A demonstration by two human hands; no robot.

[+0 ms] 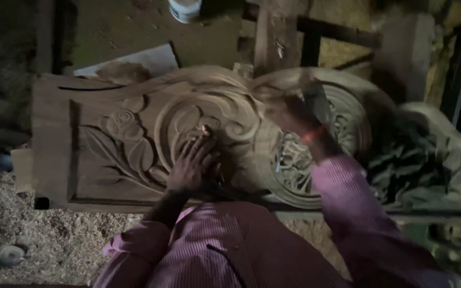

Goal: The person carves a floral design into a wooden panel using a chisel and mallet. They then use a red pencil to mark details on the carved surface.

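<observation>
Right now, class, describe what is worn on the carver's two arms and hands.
Both arms wear pink, finely striped long sleeves. The left hand is bare, its sleeve pushed up the forearm. The right hand, blurred, is bare too, with a reddish band at the wrist.

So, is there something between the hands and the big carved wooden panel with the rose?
Nothing visible stands between. The left hand lies flat on the large carved wooden panel, beside the rose relief. The right hand is blurred above the panel's round carved part; what it holds is unclear.
</observation>
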